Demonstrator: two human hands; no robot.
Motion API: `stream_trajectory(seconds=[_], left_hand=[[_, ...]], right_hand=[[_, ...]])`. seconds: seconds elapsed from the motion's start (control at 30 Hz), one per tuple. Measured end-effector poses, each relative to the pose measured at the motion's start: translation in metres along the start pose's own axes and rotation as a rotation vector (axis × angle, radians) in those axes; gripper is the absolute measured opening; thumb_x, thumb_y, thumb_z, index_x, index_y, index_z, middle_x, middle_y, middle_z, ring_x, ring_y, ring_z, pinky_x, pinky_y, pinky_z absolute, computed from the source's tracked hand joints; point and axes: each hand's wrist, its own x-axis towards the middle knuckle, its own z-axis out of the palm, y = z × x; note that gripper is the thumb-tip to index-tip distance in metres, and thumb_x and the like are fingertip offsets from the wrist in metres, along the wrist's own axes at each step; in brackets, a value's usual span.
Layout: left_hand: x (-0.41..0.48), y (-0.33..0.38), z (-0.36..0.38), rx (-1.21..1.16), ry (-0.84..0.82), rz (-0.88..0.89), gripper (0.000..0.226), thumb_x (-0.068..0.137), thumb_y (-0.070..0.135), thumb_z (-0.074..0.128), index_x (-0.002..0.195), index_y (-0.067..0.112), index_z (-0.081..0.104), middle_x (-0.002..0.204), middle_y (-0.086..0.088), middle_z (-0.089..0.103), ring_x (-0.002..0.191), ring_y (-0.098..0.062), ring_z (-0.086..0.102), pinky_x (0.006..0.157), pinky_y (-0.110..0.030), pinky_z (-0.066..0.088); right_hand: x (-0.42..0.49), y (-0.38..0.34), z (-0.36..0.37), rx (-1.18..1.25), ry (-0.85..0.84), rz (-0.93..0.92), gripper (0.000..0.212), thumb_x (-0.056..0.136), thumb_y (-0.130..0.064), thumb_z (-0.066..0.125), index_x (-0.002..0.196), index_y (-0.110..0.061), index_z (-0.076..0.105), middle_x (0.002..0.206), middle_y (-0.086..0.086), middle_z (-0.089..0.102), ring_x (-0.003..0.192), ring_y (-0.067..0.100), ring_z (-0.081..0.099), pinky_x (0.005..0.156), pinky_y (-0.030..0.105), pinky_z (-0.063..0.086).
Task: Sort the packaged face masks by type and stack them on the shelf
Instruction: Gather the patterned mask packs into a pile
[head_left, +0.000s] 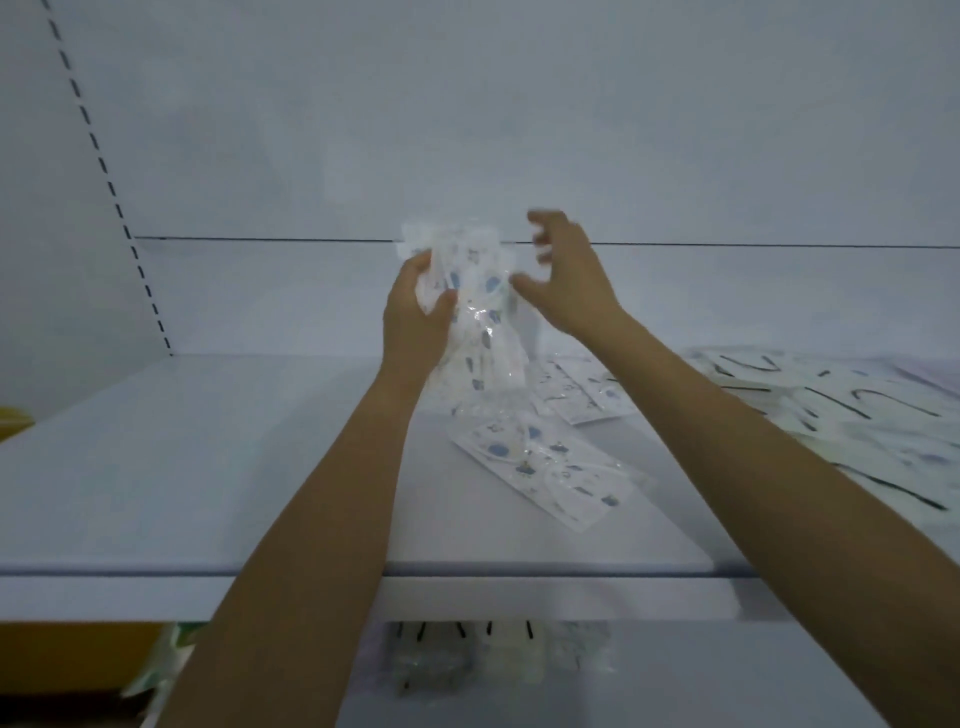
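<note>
Forearms come up from the bottom edge, both reaching over the shelf (208, 467). Left hand (415, 322) has a pack (478, 317) of blue-patterned masks held upright above the shelf, fingers (421, 260) curled round its left edge with the thumb pressed on the front, so it's pinched pretty firmly. The pack's bottom end hangs down close to the shelf.

Right hand (569, 275) is just to the right of the pack, fingers (545, 218) spread and a bit hooked, not holding anything. It's blurry, and the thumb tip sits right at the pack's right edge, so I honestly can't tell if it's touching.

Lying flat on the shelf below the hands is a second pack (545, 473) with the same blue print, and another one (587, 395) is behind it. Off to the right there's a loose pile (831, 410) of white masks with black ear loops. More packs (467, 660) show on the lower shelf.
</note>
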Motion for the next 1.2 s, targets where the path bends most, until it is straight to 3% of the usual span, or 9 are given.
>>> stream_trajectory(seconds=[0.13,0.2,0.3,0.43,0.67,0.83,0.97,1.1,1.2], left_hand=[[0.002,-0.004,-0.008,-0.027,0.127,-0.035,0.068,0.084,-0.006,0.046,0.144,0.022,0.031,0.148,0.009,0.034,0.131,0.0,0.029,0.1,-0.009,0.03],[0.003,-0.007,-0.006,0.031,0.164,-0.031,0.06,0.086,-0.004,0.045,0.141,0.021,0.039,0.145,0.005,0.039,0.131,-0.005,0.034,0.102,-0.011,0.029],[0.006,-0.01,-0.005,0.105,0.183,-0.072,0.045,0.089,0.001,0.044,0.131,0.016,0.052,0.132,-0.004,0.051,0.125,-0.014,0.044,0.095,-0.009,0.028],[0.007,-0.01,-0.008,0.154,0.184,-0.069,0.042,0.09,0.002,0.045,0.129,0.015,0.053,0.128,-0.006,0.052,0.121,-0.015,0.046,0.093,-0.008,0.028],[0.004,-0.007,-0.005,0.082,-0.027,-0.109,0.031,0.094,0.026,0.049,0.121,0.016,0.06,0.122,-0.008,0.059,0.113,-0.031,0.056,0.102,-0.035,0.043],[0.023,0.004,-0.028,0.108,-0.026,-0.066,0.031,0.1,0.031,0.038,0.115,0.016,0.061,0.107,0.005,0.054,0.087,0.006,0.054,0.071,0.005,0.035],[0.019,-0.016,-0.047,0.043,0.005,-0.14,0.03,0.1,0.034,0.035,0.107,0.023,0.062,0.113,0.001,0.057,0.096,0.005,0.058,0.095,-0.014,0.042],[0.016,-0.02,-0.044,-0.026,-0.086,-0.195,0.034,0.098,0.037,0.04,0.119,0.02,0.061,0.126,0.0,0.056,0.121,-0.019,0.051,0.103,-0.035,0.041],[0.012,-0.018,-0.04,-0.012,-0.2,-0.136,0.037,0.09,0.017,0.059,0.127,0.014,0.053,0.128,0.001,0.053,0.12,-0.015,0.05,0.103,-0.032,0.041]], right_hand=[[-0.053,0.009,-0.008,-0.348,-0.791,0.326,0.102,0.072,-0.05,0.073,0.149,-0.021,0.011,0.148,0.003,0.035,0.122,0.022,0.047,0.093,0.028,0.043],[-0.067,0.012,-0.008,-0.428,-0.899,0.331,0.106,0.07,-0.054,0.073,0.149,-0.025,0.009,0.147,-0.003,0.035,0.114,0.02,0.05,0.086,0.025,0.044],[-0.069,0.021,-0.009,-0.285,-0.852,0.382,0.102,0.072,-0.042,0.077,0.149,-0.026,0.011,0.144,-0.002,0.038,0.104,0.017,0.052,0.085,0.025,0.048],[-0.062,0.037,-0.009,-0.112,-0.811,0.464,0.104,0.069,-0.03,0.081,0.148,-0.028,0.015,0.149,0.002,0.032,0.131,0.025,0.039,0.104,0.04,0.039],[-0.031,0.038,-0.018,0.623,-0.284,0.429,0.082,0.077,-0.004,0.072,0.144,-0.023,0.028,0.118,0.008,0.057,0.096,0.021,0.065,0.076,0.03,0.056],[-0.006,0.011,-0.011,0.992,-0.027,0.339,0.075,0.08,0.0,0.067,0.144,-0.012,0.029,0.121,0.014,0.06,0.096,0.024,0.066,0.086,0.04,0.055],[0.003,0.001,0.006,1.235,0.135,0.347,0.072,0.082,0.002,0.065,0.143,-0.009,0.029,0.124,0.017,0.058,0.097,0.025,0.066,0.081,0.04,0.056],[-0.005,-0.007,0.06,0.793,0.064,0.431,0.086,0.079,-0.014,0.072,0.146,-0.014,0.019,0.141,0.013,0.044,0.118,0.028,0.054,0.101,0.043,0.043],[-0.011,-0.005,0.088,0.566,0.015,0.437,0.088,0.081,-0.026,0.071,0.147,-0.013,0.014,0.134,0.006,0.05,0.108,0.019,0.057,0.09,0.028,0.047]])
